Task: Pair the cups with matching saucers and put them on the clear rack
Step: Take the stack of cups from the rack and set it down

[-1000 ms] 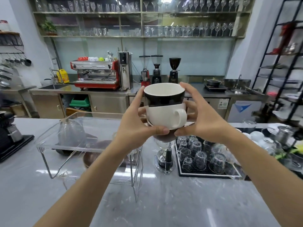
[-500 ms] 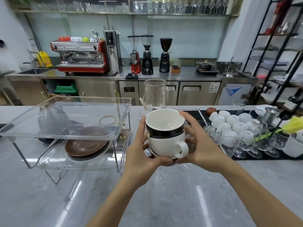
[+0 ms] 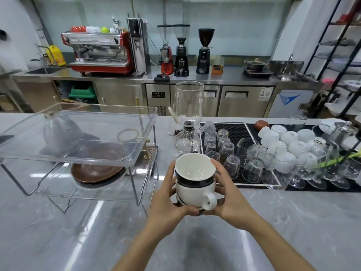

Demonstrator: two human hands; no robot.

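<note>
Two stacked cups (image 3: 195,178), dark-banded one nested in the white, sit clasped between both hands, left hand (image 3: 168,200) and right hand (image 3: 230,196) curled round them above the counter (image 3: 273,231). The clear rack (image 3: 78,137) lies to their left, nearer the left hand.
</note>
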